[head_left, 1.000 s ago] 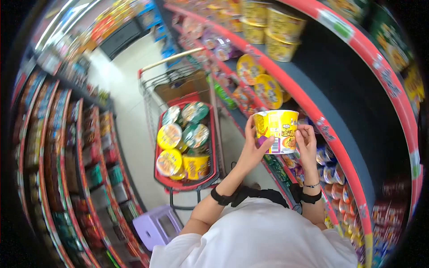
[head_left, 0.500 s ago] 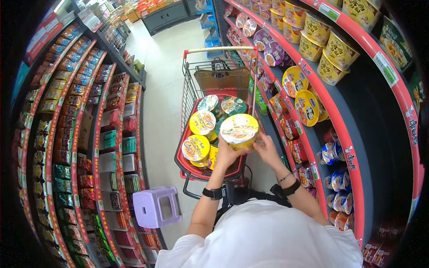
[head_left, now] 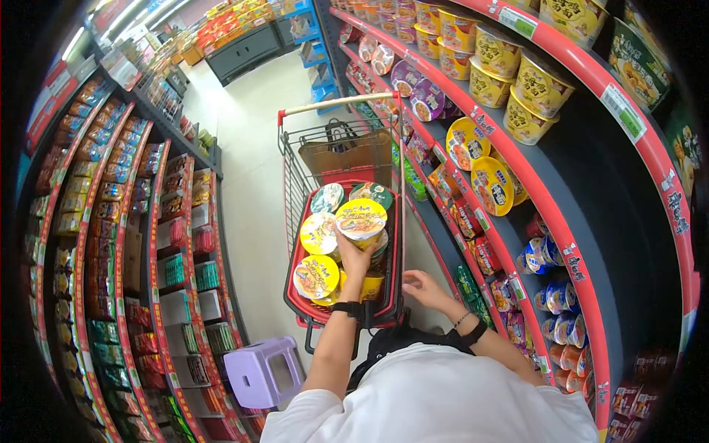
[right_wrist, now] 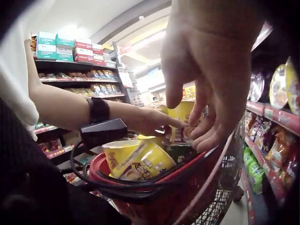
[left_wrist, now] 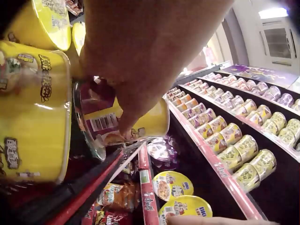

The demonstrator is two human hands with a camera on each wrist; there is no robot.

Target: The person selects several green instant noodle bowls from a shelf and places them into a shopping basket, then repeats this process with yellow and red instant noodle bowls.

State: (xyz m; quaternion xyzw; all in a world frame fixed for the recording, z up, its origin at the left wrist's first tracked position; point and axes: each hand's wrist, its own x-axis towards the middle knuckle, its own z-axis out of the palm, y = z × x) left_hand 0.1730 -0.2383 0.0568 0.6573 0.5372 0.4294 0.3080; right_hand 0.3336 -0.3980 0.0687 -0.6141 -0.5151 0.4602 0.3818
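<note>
My left hand (head_left: 354, 257) grips a yellow instant noodle bucket (head_left: 361, 218) by its side, over the red basket (head_left: 289, 275) in the cart. In the left wrist view, its thumb lies by the barcode on the bucket's wall (left_wrist: 147, 121). My right hand (head_left: 426, 289) hangs beside the basket's right edge, fingers loosely bent and holding nothing; the right wrist view shows this hand (right_wrist: 211, 79) large in front. Under and around the held bucket, more yellow noodle buckets (head_left: 316, 276) and green-lidded ones (head_left: 327, 198) fill the basket.
A shopping cart (head_left: 289, 159) surrounds the basket, with a brown carton (head_left: 346, 156) at its far end. Noodle buckets (head_left: 533, 87) line the red-edged shelf (head_left: 550, 229) on the right. A purple stool (head_left: 247, 376) stands lower left, near shelves of packets (head_left: 111, 251).
The noodle bucket has moved from the right-hand shelf side, held in both hands, to over the basket. My right hand has let go and drawn back right; the left still holds it.
</note>
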